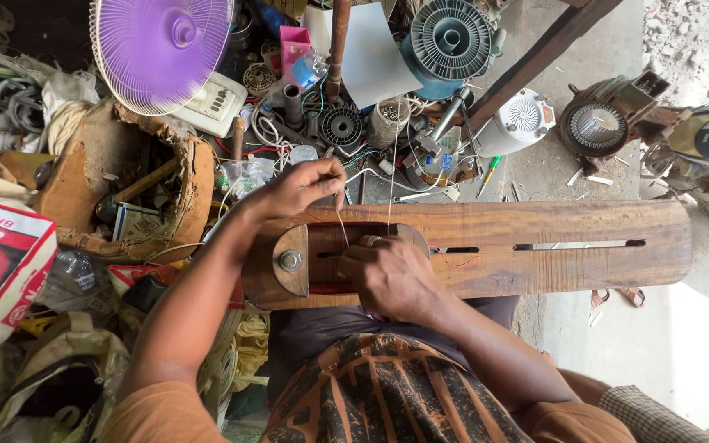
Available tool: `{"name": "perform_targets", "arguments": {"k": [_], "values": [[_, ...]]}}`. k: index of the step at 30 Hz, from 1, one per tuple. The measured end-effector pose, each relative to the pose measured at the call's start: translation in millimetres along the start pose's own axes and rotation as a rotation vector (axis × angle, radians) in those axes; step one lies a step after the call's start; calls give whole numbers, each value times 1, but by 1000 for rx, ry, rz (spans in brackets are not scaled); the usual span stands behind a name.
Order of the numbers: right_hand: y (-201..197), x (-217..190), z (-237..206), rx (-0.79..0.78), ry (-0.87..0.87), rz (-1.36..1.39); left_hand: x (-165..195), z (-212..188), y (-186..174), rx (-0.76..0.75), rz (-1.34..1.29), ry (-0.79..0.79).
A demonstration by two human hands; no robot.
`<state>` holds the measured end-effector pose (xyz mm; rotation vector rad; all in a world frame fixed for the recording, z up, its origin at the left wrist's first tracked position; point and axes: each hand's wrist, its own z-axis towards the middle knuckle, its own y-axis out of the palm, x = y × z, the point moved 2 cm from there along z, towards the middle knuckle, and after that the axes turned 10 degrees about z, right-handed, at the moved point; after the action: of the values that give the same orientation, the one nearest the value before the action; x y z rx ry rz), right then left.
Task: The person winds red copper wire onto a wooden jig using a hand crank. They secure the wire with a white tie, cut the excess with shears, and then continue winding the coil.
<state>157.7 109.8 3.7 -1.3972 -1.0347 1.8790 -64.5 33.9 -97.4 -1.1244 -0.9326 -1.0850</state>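
**Inspector:** Head view, the only one. Report the hands first.

**Assistant:** The left hand (pixel 301 187) is raised just beyond the far edge of the wooden winding board (pixel 535 246), fingers pinched on a thin copper wire (pixel 342 226). The strand runs down from that pinch toward the right hand (pixel 387 275), which rests on the board, curled tight around the point where the wire lands. What lies under its palm is hidden.

**Inspector:** Where is the work itself?

**Assistant:** On the left end of the board, across the person's lap, beside a rounded wooden cheek held by a bolt (pixel 290 261). A second pale strand (pixel 393 156) rises from the same spot toward a spool (pixel 386 121) among the clutter beyond.

**Inspector:** Your judgement on doing this step well?

**Assistant:** In my view, the left pinch should keep the strand taut and straight, since slack would let turns cross. The right hand ought to guide each turn flat against its neighbour, pressing without kinking so fine a wire. The feed strand should stay clear of the loose cables (pixel 272 131) nearby.

**Inspector:** Surroundings?

**Assistant:** A purple fan guard (pixel 162 49) far left, a blue-grey motor housing (pixel 451 41) and a white fan motor (pixel 519 119) beyond the board, a stator core (pixel 596 127) to the right. The long slot (pixel 576 244) in the board is unoccupied.
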Motion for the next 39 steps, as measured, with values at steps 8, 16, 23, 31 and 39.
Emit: {"name": "perform_targets", "arguments": {"k": [8, 16, 23, 31, 39], "values": [[1, -11, 7, -17, -24, -6, 61, -12, -9, -198, -48, -283], [10, -10, 4, 31, -55, -5, 46, 0, 9, -188, -175, -139], [21, 1, 2, -181, 15, -89, 5, -12, 1, -150, -390, -75], [15, -7, 3, -28, -87, -51, 29, -20, -3, -122, -130, -13], [17, -12, 8, -88, -53, -91, 73, -18, 3, -489, 738, -653]]}}
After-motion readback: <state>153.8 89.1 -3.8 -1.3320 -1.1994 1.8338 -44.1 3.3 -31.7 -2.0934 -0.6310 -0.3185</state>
